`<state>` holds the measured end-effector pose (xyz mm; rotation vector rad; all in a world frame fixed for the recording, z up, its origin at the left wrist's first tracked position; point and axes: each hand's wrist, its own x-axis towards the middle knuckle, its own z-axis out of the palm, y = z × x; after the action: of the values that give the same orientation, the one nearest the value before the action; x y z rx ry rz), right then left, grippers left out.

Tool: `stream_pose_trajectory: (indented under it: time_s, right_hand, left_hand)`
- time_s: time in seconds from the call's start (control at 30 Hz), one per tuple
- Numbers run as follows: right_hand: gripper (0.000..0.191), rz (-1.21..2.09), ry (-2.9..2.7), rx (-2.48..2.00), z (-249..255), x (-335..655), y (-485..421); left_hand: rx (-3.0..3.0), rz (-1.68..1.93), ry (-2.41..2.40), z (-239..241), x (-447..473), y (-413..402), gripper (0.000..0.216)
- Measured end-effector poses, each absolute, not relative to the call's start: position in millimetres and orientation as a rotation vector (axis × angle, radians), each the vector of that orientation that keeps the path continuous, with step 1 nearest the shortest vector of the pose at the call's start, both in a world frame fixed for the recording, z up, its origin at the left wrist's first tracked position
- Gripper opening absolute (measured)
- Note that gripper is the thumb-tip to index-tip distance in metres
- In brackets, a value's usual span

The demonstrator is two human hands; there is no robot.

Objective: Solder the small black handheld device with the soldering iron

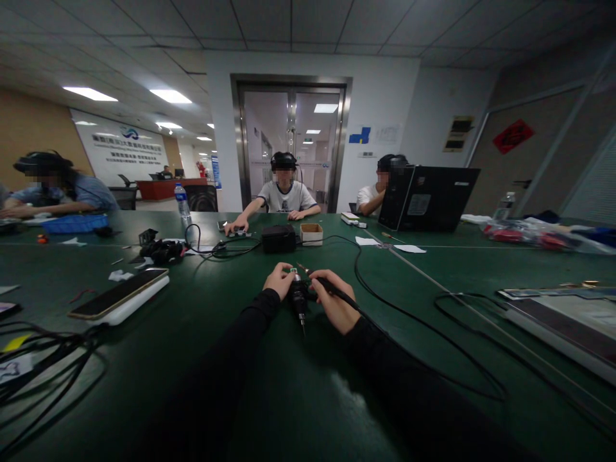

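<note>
My right hand is closed around a soldering iron, held like a pen, with its cord trailing over the forearm. The iron's tip points up and left, close to a small green board. At that board, the fingertips and thumb of my left hand pinch its left side. Just below, between both hands, lies a black power tool with a thin metal bit pointing towards me. Whether the board rests on the tool, I cannot tell.
Ahead on the green table stand a black box and a small open carton. A phone and coiled cables lie left. To the right are a loose cable and a flat panel. A person sits opposite.
</note>
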<state>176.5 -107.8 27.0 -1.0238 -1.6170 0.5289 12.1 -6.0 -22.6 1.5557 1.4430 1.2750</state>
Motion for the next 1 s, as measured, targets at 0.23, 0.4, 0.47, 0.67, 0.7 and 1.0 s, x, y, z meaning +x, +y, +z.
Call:
stream_pose_trajectory:
  time_s: [0.23,0.4,0.47,0.67,0.7,1.0]
  right_hand:
    - [0.020,0.495,-1.643,-1.034,25.1,176.9,-107.8]
    - [0.021,0.442,-1.674,-1.015,23.5,176.8,-107.9]
    - [0.021,0.415,-1.685,-1.014,23.6,176.7,-108.4]
    - [0.016,0.291,-1.760,-1.003,26.4,175.5,-111.1]
    - [0.016,0.283,-1.773,-1.007,26.5,175.4,-111.4]
    - [0.019,0.297,-1.824,-1.047,24.8,175.6,-111.7]
  left_hand:
    - [1.528,1.337,1.384,-29.1,9.4,0.7,0.023]
    - [1.508,1.353,1.341,-25.4,10.0,-2.6,0.021]
    - [1.507,1.358,1.325,-24.6,10.3,-3.3,0.020]
    - [1.523,1.368,1.311,-24.4,11.1,-3.1,0.020]
    - [1.523,1.370,1.307,-24.5,11.1,-3.1,0.020]
    - [1.548,1.369,1.251,-25.4,9.5,-2.2,0.018]
